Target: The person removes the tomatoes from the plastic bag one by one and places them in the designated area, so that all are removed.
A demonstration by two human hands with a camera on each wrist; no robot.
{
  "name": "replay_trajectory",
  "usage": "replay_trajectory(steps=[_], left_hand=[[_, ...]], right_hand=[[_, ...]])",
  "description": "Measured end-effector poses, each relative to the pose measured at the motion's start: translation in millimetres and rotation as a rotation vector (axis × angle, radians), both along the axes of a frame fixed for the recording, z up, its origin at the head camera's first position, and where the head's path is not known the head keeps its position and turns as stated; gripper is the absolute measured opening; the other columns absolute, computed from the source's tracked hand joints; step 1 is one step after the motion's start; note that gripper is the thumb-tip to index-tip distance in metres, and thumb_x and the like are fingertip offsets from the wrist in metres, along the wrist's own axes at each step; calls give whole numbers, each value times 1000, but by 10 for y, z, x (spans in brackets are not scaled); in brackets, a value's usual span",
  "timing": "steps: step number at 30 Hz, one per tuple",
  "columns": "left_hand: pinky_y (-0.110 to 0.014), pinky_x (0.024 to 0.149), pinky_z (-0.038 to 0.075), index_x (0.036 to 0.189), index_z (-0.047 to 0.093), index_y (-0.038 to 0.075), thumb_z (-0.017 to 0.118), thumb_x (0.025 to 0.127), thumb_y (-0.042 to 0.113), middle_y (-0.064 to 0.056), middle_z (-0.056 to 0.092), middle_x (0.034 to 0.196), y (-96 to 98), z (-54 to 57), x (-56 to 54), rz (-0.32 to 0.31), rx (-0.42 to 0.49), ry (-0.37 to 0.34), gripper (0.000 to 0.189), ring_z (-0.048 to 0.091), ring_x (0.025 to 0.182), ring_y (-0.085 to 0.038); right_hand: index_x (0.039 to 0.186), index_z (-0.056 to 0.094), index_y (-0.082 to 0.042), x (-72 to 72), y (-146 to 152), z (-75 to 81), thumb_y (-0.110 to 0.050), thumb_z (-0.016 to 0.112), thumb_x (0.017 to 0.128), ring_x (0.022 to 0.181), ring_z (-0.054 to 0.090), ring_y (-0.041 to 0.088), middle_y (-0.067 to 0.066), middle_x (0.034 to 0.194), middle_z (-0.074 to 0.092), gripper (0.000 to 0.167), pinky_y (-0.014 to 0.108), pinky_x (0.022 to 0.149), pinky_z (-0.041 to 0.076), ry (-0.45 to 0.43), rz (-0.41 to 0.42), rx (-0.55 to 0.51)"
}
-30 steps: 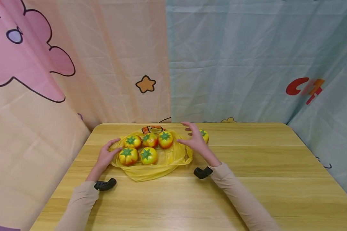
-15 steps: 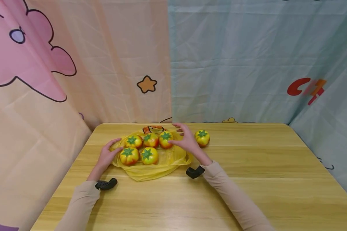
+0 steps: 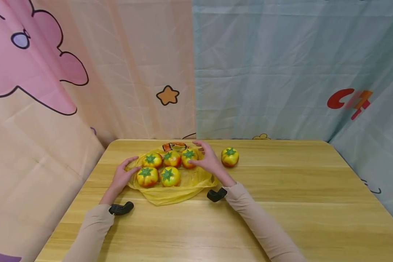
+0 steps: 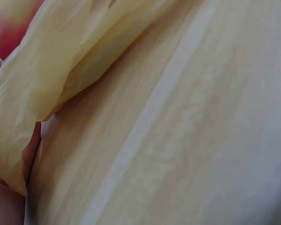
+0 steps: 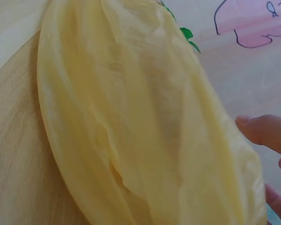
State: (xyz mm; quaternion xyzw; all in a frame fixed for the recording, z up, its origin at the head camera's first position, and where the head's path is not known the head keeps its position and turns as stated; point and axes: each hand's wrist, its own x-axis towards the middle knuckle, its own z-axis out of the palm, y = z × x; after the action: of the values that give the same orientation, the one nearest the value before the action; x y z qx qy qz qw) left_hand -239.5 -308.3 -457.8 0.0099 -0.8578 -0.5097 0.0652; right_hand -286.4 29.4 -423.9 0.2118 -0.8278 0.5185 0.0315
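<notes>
A thin yellow plastic bag [image 3: 163,196] lies spread on the table, with several yellow-red tomatoes [image 3: 147,177] with green star-shaped tops on it in two rows. My left hand [image 3: 120,176] holds the bag's left edge, its thumb beside the front left tomato; in the left wrist view, plastic film [image 4: 51,56] partly covers that hand. Over the right side of the bag is my right hand [image 3: 209,160], thumb and fingers apart around the back right tomato [image 3: 189,158]. Whether it touches that tomato cannot be made out. In the right wrist view, its thumb [image 5: 267,133] appears beside the bag.
One more tomato [image 3: 230,157] stands on the wooden table [image 3: 281,189], right of the bag and outside it. An orange-and-black patterned item [image 3: 174,146] lies behind the bag. A printed curtain [image 3: 275,72] hangs along the table's back and sides.
My right hand has moved left, from the lone tomato to over the back right tomato, which leaves the lone one in full view. The left hand has stayed at the bag's edge.
</notes>
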Motion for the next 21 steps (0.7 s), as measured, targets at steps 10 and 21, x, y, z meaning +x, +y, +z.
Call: replay_trajectory(steps=[10, 21], left_hand=[[-56, 118, 16, 138, 44, -7, 58, 94, 6, -28, 37, 148, 133, 248, 124, -11, 34, -27, 49, 24, 143, -41], [-52, 119, 17, 141, 44, -1, 60, 95, 15, -21, 40, 149, -33, -38, -40, -5, 1, 2, 51, 26, 144, -35]], right_hand=[[137, 48, -8, -26, -15, -95, -21, 83, 75, 117, 52, 37, 18, 137, 48, 72, 47, 100, 45, 54, -2, 13], [137, 47, -3, -85, -51, -168, -13, 84, 73, 121, 50, 34, 18, 139, 49, 75, 45, 103, 44, -26, -12, 21]])
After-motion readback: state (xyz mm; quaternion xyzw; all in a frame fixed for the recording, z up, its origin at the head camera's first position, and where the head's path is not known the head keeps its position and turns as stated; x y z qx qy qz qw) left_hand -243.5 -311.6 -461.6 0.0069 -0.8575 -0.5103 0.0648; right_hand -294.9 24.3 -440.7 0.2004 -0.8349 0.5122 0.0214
